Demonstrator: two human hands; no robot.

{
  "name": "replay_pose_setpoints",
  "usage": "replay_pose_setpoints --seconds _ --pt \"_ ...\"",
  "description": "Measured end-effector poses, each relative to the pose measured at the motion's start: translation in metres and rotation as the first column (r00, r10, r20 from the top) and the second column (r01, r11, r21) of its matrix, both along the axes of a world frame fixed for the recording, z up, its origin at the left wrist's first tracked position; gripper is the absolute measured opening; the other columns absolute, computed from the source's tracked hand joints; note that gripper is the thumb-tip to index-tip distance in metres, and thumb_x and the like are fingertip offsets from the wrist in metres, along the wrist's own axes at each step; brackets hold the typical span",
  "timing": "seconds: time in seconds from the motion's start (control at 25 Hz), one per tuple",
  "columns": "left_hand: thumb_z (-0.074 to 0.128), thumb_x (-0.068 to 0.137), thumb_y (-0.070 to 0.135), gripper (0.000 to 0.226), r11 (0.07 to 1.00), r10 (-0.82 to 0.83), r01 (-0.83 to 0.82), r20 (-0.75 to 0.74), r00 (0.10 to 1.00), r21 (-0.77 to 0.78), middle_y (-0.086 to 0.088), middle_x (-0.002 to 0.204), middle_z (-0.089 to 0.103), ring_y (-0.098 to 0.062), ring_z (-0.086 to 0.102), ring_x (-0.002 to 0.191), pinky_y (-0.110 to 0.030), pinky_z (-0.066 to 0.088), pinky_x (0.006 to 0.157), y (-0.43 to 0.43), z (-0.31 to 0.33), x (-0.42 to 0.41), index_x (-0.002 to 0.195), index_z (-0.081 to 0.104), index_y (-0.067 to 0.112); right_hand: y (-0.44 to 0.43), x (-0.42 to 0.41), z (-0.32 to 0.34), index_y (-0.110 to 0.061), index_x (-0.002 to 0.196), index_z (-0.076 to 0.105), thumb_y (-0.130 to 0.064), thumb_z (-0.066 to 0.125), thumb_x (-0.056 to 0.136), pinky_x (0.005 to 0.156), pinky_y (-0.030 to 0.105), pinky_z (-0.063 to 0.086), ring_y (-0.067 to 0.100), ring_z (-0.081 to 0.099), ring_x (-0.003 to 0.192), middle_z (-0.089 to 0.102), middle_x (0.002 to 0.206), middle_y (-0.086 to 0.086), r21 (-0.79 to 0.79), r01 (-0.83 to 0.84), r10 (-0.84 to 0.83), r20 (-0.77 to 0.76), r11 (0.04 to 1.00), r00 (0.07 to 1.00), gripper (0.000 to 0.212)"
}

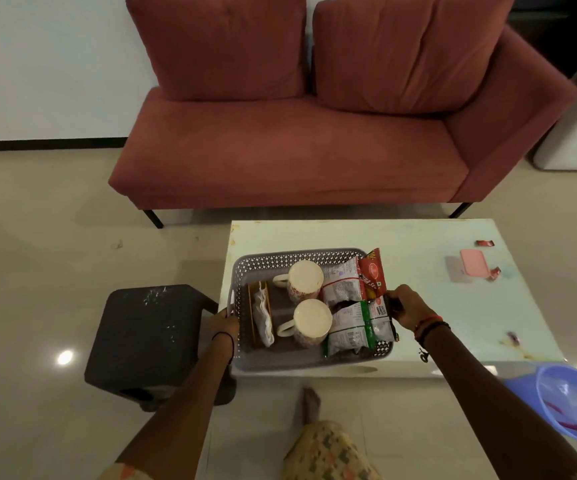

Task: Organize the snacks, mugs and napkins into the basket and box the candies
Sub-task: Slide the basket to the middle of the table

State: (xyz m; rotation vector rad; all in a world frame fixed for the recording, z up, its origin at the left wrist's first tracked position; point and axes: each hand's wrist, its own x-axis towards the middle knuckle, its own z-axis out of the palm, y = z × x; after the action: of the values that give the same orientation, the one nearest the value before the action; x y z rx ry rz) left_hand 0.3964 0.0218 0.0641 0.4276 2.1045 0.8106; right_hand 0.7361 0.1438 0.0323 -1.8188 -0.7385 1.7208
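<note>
A grey perforated basket (pixel 290 358) sits at the left front of the pale table (pixel 418 323). Inside it lie two cream mugs (pixel 306 277) (pixel 311 322) on their sides, a napkin holder with white napkins (pixel 262 315) at the left, and several snack packets (pixel 353 303) at the right. My left hand (pixel 224 323) grips the basket's left handle. My right hand (pixel 406 306) grips its right edge. A pink candy box (pixel 472 266) lies open at the table's right with red wrapped candies (pixel 484 242) (pixel 494 271) beside it.
A dark stool (pixel 148 337) stands left of the table. A red sofa (pixel 297 150) is beyond it. A purple bowl (pixel 574 403) holding red candies sits at the right front corner. My bare foot (pixel 311 403) rests on the floor under the table edge.
</note>
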Motion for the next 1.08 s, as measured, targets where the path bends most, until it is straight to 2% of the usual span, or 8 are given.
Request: replay_pose_setpoints --seconds 0.12,0.24,0.56,0.76,0.88,0.96,1.0,1.08 --pt "0.048 0.091 0.009 0.033 0.998 -0.069 0.069 0.005 0.998 -0.010 -0.025 0.120 0.062 -0.040 0.057 0.110 -0.042 0.046 0.099 0.010 -0.004 0.024 0.121 0.058 0.002 -0.012 0.027 0.025 -0.004 0.061 0.041 -0.001 0.031 0.084 0.060 0.034 0.043 0.026 0.048 0.063 0.059 0.048 0.006 -0.005 0.103 -0.103 -0.066 0.995 0.992 0.025" --pt "0.050 0.089 0.010 0.032 0.993 -0.112 0.112 0.005 0.994 -0.039 -0.025 0.116 0.064 -0.039 0.060 0.106 -0.045 0.048 0.097 0.032 -0.021 0.051 0.119 0.061 0.004 -0.008 0.060 0.036 0.000 0.066 0.042 0.003 0.026 0.086 0.061 0.034 0.044 0.026 0.049 0.065 0.061 0.060 0.013 0.027 0.116 -0.113 -0.081 0.993 0.990 0.025" --pt "0.052 0.089 0.015 0.032 0.993 -0.093 0.096 0.049 0.994 -0.065 -0.024 0.116 0.065 -0.038 0.060 0.107 -0.043 0.048 0.097 0.098 -0.039 0.143 0.119 0.061 0.005 0.053 0.157 0.008 0.004 0.062 0.046 0.007 0.030 0.082 0.064 0.033 0.047 0.029 0.052 0.067 0.067 0.051 0.008 -0.052 0.150 -0.153 -0.056 0.987 0.987 0.025" --pt "0.051 0.090 0.017 0.033 0.997 -0.052 0.055 0.036 0.998 -0.061 -0.023 0.115 0.065 -0.037 0.060 0.105 -0.038 0.049 0.092 0.146 -0.060 0.192 0.119 0.061 0.005 0.112 0.203 0.001 -0.005 0.073 0.053 0.008 0.042 0.086 0.062 0.027 0.047 0.019 0.053 0.070 0.056 0.074 0.009 -0.082 0.009 0.000 0.111 0.997 0.994 0.022" --pt "0.053 0.089 0.016 0.032 0.998 -0.003 0.006 0.061 0.998 -0.060 -0.022 0.115 0.065 -0.033 0.061 0.101 -0.034 0.047 0.087 0.176 -0.076 0.212 0.119 0.061 0.005 0.144 0.224 -0.027 0.002 0.071 0.054 0.014 0.040 0.086 0.069 0.032 0.050 0.027 0.053 0.073 0.057 0.077 0.013 -0.041 -0.073 0.077 0.104 0.996 0.992 0.024" --pt "0.055 0.088 0.017 0.033 0.998 0.009 -0.005 0.060 0.998 -0.061 -0.022 0.115 0.065 -0.034 0.061 0.105 -0.037 0.048 0.091 0.193 -0.090 0.219 0.118 0.062 0.005 0.162 0.230 -0.045 0.003 0.071 0.055 0.014 0.040 0.087 0.077 0.043 0.051 0.031 0.053 0.078 0.057 0.078 0.016 -0.067 -0.132 0.141 0.150 0.989 0.978 0.024" --pt "0.056 0.088 0.018 0.033 0.998 0.011 -0.007 0.065 0.998 -0.061 -0.022 0.114 0.066 -0.034 0.061 0.106 -0.037 0.048 0.092 0.202 -0.097 0.221 0.117 0.062 0.005 0.171 0.232 -0.055 0.004 0.072 0.056 0.012 0.040 0.087 0.084 0.048 0.051 0.032 0.053 0.080 0.058 0.080 0.018 -0.081 -0.146 0.158 0.168 0.986 0.973 0.024" --pt "0.056 0.088 0.018 0.032 0.999 0.021 -0.017 0.077 0.997 -0.046 -0.021 0.113 0.066 -0.034 0.061 0.103 -0.037 0.048 0.091 0.220 -0.112 0.222 0.117 0.062 0.006 0.187 0.231 -0.073 0.005 0.074 0.058 0.011 0.037 0.087 0.092 0.050 0.050 0.033 0.055 0.082 0.060 0.083 0.019 -0.092 -0.127 0.143 0.198 0.988 0.970 0.025"
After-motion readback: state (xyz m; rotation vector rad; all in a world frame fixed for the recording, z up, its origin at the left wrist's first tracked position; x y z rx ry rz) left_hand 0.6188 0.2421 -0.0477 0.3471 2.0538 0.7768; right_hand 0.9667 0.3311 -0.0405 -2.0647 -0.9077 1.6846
